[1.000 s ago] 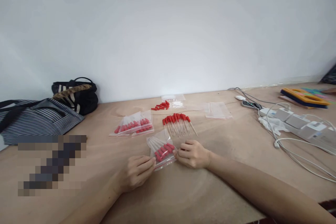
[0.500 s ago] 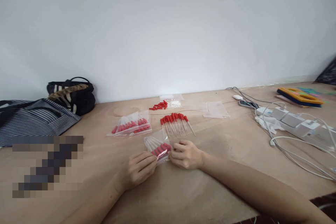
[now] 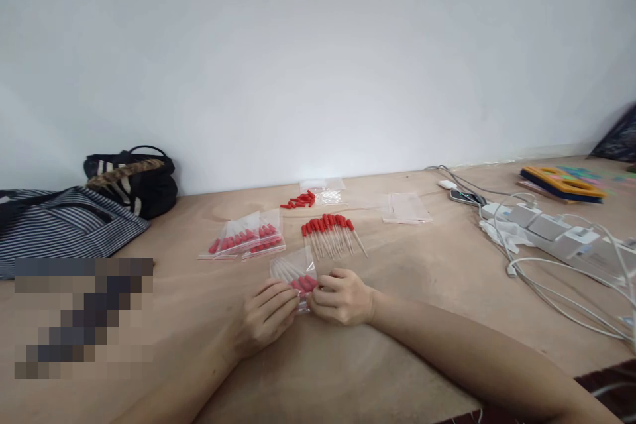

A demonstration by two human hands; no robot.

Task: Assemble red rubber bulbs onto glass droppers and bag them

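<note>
A clear zip bag (image 3: pixel 303 258) lies in front of me, holding several droppers with red rubber bulbs (image 3: pixel 307 283) at the near end. My left hand (image 3: pixel 271 313) pinches the bag's near left edge, and my right hand (image 3: pixel 342 298) grips the same edge from the right. Fingers of both hands hide parts of that edge, so I cannot tell whether its seal is closed. Just beyond, a fan of loose droppers (image 3: pixel 328 232) has its red bulbs pointing away from me. Filled zip bags (image 3: pixel 248 236) overlap to the left.
Loose red bulbs (image 3: pixel 299 200) lie farther back beside clear tubes (image 3: pixel 330 196). Flat bags (image 3: pixel 406 207) are stacked to the right of them. A power strip (image 3: pixel 556 238) with chargers and cables takes up the right side. A striped bag (image 3: pixel 69 225) and a black bag (image 3: pixel 154 189) stand left.
My right hand has shifted slightly left along the bag's near edge, closer to my left hand. It now covers more of the red bulbs. The other things stay where they were.
</note>
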